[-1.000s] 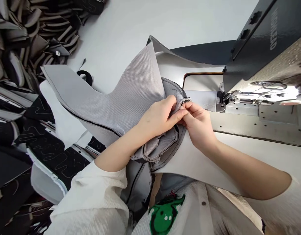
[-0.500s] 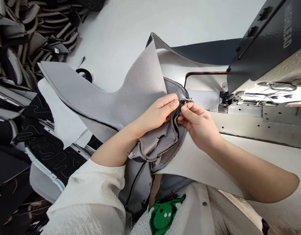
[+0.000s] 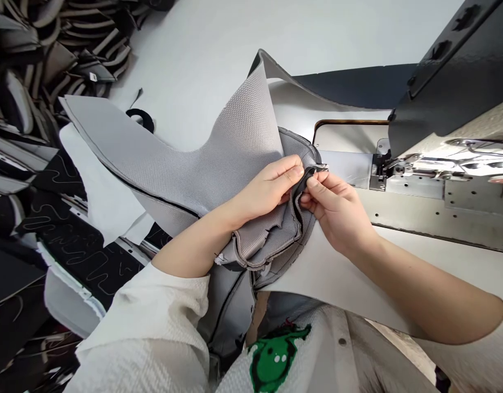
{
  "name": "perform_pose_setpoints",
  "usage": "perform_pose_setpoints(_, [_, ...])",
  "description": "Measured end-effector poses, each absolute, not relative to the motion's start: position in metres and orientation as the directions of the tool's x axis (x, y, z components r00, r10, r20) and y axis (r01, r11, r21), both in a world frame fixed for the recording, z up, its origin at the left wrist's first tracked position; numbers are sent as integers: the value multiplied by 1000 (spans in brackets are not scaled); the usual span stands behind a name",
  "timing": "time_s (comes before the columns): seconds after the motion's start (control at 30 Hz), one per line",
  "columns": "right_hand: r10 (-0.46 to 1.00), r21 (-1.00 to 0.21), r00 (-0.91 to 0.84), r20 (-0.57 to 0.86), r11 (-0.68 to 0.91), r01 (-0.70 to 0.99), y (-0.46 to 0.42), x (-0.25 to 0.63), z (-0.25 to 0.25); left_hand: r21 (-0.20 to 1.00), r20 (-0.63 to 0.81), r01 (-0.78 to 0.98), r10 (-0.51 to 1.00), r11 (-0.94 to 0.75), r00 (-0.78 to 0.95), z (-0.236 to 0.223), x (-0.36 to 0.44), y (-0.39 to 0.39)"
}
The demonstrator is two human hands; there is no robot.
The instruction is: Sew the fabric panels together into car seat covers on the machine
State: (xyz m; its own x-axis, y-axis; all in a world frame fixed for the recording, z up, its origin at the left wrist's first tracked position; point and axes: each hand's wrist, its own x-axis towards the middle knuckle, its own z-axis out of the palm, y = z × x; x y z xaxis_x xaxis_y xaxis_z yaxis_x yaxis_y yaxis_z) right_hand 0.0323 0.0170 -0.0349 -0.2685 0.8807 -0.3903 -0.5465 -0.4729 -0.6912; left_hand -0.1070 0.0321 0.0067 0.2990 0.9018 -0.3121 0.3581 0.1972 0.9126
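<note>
A large grey woven fabric piece [image 3: 186, 169] with dark edges spreads over the white table, partly folded and hanging toward my lap. My left hand [image 3: 278, 183] rests on it and pinches its bunched edge between thumb and fingers. Just to the right, my right hand [image 3: 333, 204] grips the same edge, thumb against curled fingers, where a dark edge strip [image 3: 303, 191] runs along the seam. The two hands nearly meet. Both are left of the sewing machine's needle area [image 3: 380, 169], and the fabric edge is apart from it.
The sewing machine [image 3: 451, 82] stands at right over its metal bed [image 3: 419, 210]. Behind the fabric lies a dark strip [image 3: 349, 84]. Stacked cut pieces [image 3: 26, 93] fill the left side. A black ring-shaped roll [image 3: 143, 120] sits on the white table [image 3: 202, 49].
Both hands keep their pinch on the fabric edge. The view has shifted slightly, so the machine appears farther right; hardly anything else differs.
</note>
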Motion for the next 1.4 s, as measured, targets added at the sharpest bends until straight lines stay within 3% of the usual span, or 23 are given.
perform_pose_setpoints(0.17, [883, -707, -265, -386, -468, -530, 17, 32, -36, 907, -290, 390, 904, 156, 315, 4, -108, 33])
perform_pose_setpoints(0.27, [906, -739, -233, -354, -423, -524, 13, 30, -36, 872, -131, 487, 937, -46, 323, -1, -108, 30])
perform_pose_setpoints(0.37, [940, -786, -159, -303, -340, -516, 6, 29, -33, 713, 66, 635, 930, -297, 361, -4, -108, 23])
perform_pose_setpoints(0.43, [947, -798, -136, -292, -319, -511, 2, 28, -31, 602, 125, 692, 904, -398, 410, -4, -107, 18])
perform_pose_setpoints(0.6, [940, -777, -116, -321, -332, -535, 0, 28, -27, 476, 172, 738, 874, -478, 455, -1, -107, 12])
perform_pose_setpoints(0.77, [931, -756, -141, -336, -356, -549, 0, 31, -31, 307, 126, 799, 854, -517, 504, -1, -106, 9])
perform_pose_setpoints(0.83, [927, -736, -157, -341, -367, -568, 1, 33, -33, 362, 104, 797, 871, -483, 481, 0, -106, 10])
perform_pose_setpoints(1.0, [923, -744, -153, -353, -376, -553, 4, 32, -36, 776, -15, 593, 932, -217, 361, -3, -105, 17])
perform_pose_setpoints(1.07, [928, -751, -151, -339, -364, -551, 6, 31, -36, 876, -97, 475, 935, -83, 341, -6, -104, 19])
perform_pose_setpoints(1.23, [926, -735, -157, -344, -369, -568, 9, 30, -39, 931, -276, 317, 916, 180, 291, -6, -101, 21])
perform_pose_setpoints(1.4, [921, -762, -165, -352, -385, -521, 9, 32, -36, 927, -291, 318, 915, 198, 279, -3, -101, 21])
